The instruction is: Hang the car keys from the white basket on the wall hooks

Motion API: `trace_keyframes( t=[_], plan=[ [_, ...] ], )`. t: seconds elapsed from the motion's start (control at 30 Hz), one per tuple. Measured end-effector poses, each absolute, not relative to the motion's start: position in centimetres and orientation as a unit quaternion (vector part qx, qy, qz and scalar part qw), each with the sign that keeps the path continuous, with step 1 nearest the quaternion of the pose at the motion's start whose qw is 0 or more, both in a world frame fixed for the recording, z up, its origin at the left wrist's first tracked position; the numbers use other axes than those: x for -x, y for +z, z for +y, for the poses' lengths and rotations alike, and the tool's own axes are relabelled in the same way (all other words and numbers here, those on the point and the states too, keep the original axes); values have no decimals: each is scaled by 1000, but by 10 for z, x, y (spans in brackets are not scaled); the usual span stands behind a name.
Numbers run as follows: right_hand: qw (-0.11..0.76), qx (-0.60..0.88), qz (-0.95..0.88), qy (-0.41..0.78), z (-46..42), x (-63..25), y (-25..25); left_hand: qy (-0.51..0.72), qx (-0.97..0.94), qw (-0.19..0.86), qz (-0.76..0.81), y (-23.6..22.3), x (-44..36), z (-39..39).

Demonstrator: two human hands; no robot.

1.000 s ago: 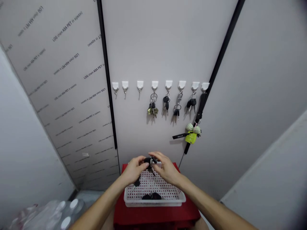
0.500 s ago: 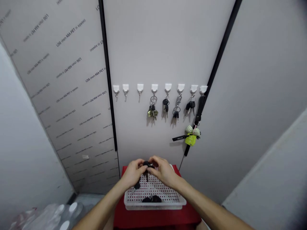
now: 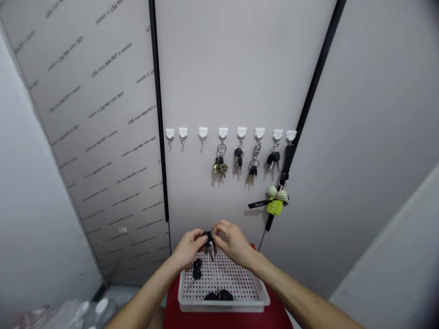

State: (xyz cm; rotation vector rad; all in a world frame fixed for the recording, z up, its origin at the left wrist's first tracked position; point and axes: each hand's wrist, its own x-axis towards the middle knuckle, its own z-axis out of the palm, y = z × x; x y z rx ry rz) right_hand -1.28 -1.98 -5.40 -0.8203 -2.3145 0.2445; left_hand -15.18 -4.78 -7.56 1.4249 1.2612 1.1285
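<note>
Black-headed keys (image 3: pixel 208 241) are held up over the far side of a white perforated basket (image 3: pixel 224 307), their blades pointing down. My left hand (image 3: pixel 187 248) is closed on the black heads, thumb and fingers pinching them. My right hand (image 3: pixel 233 243) is closed too, its thumb and fingertips at the upper right of the same keys; a ring there is too small to make out clearly. Below my left hand, another black key set (image 3: pixel 196 269) lies in the basket. A dark bunch (image 3: pixel 218 295) lies along its near side.
White hooks (image 3: pixel 203 133) line the wall ahead. Key bunches (image 3: pixel 220 165) hang from several of them; three at the left hold nothing. A black strap with a yellow-green charm (image 3: pixel 275 205) hangs at the right. The basket stands on a red surface (image 3: pixel 174 315). Clear bottles (image 3: pixel 102 310) stand lower left.
The keys between my hands have spread, with more blades showing. My right fingers have shifted toward the top of the bunch. My view has tilted slightly, so the hooks appear lower.
</note>
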Motion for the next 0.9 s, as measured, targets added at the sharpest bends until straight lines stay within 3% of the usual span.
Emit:
trace_keyframes(
  t=[0.13,0.27,0.5,0.7,0.9],
  plan=[
    [363,330,-862,129,-10,24,-18,530,-578,354,509,-54,163,-44],
    [363,331,-837,240,2,44,18,551,-607,332,467,-19,175,-39],
    [465,326,-760,317,27,74,81,566,-584,236,532,49,198,-10],
    [524,313,-764,207,48,76,128,541,-669,67,506,88,189,8],
    [494,383,-769,133,66,85,142,466,-658,-10,591,102,181,22]
  ],
)
